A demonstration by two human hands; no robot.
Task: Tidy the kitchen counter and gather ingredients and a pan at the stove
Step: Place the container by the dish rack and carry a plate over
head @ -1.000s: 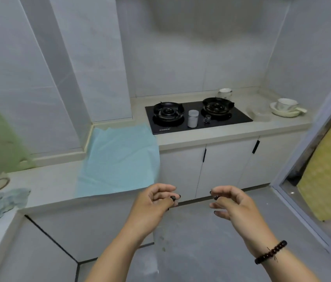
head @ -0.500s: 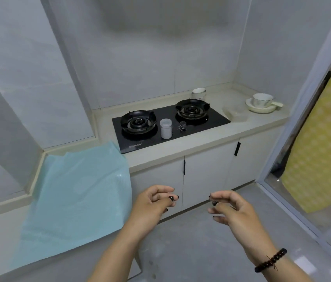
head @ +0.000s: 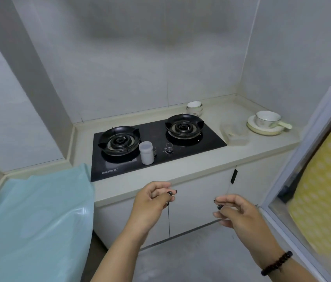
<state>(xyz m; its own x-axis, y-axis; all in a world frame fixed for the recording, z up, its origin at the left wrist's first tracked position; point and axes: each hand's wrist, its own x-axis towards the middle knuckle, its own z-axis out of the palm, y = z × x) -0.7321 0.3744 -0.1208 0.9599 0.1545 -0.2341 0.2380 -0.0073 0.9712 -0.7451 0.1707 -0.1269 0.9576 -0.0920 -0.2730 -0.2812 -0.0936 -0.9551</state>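
Observation:
A black two-burner gas stove [head: 156, 147] is set into the pale counter [head: 201, 165]. A small white lidded container [head: 146, 153] stands on the stove's front, between the burners. My left hand [head: 152, 204] hovers in front of the counter edge, fingers loosely curled, holding nothing. My right hand [head: 235, 212] hovers to its right at the same height, fingers half bent and apart, also holding nothing. A dark bead bracelet sits on my right wrist. No pan is in view.
A light blue cloth [head: 36, 216] covers the counter at the left. Stacked small bowls [head: 194, 108] stand behind the right burner. A clear plastic box [head: 234, 134] and a handled bowl on a plate [head: 266, 123] sit at the right. White cabinet doors [head: 199, 208] are below; a yellow curtain [head: 327, 190] hangs at right.
My view has swung right and moved closer to the stove; the blue cloth and left counter slid out to the left. Both hands stay raised and hold nothing.

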